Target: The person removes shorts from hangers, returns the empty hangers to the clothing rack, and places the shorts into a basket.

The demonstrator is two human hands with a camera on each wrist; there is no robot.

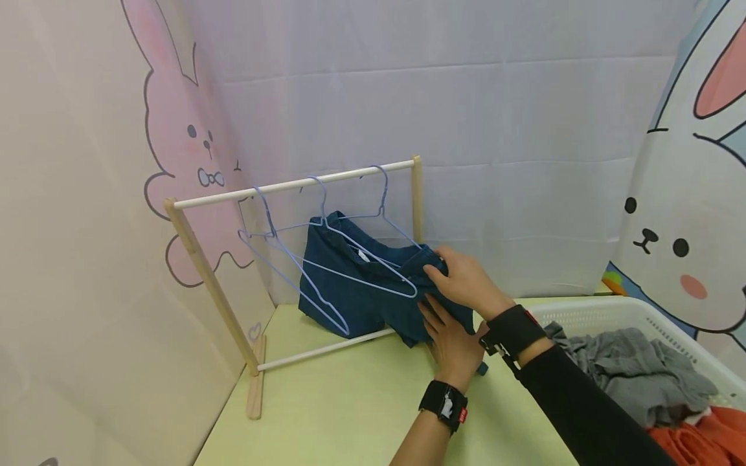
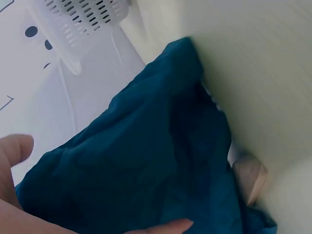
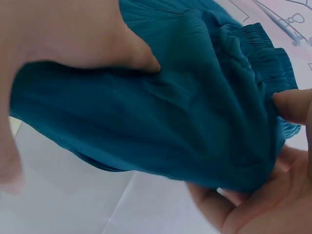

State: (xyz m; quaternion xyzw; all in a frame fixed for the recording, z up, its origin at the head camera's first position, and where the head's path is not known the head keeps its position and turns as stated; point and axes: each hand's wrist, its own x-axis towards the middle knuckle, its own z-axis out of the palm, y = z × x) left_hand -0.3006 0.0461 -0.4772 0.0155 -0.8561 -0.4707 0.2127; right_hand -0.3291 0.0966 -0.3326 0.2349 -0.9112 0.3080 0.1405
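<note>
Dark teal pants (image 1: pixel 361 285) with an elastic waistband (image 3: pixel 268 63) hang at the rack's right half. The far blue hanger (image 1: pixel 402 232) runs down to their waistband. My right hand (image 1: pixel 469 278) pinches the waistband's right corner, thumb on the near side; the right wrist view shows fingers (image 3: pixel 265 209) beneath the cloth. Lower down, my left hand (image 1: pixel 454 346) rests on the pant leg with fingers spread. In the left wrist view its thumb (image 2: pixel 17 148) stands away from the cloth. Two other blue hangers (image 1: pixel 291 262) overlap the pants in front.
The small rack has a white top rail (image 1: pixel 291 184), wooden posts (image 1: pixel 210 281) and a low white bar (image 1: pixel 320 349). To the right, a white perforated basket (image 1: pixel 618 307) holds grey cloth (image 1: pixel 641 369) and orange cloth (image 1: pixel 699 437). White curtains stand behind the yellow-green tabletop (image 1: pixel 326 414).
</note>
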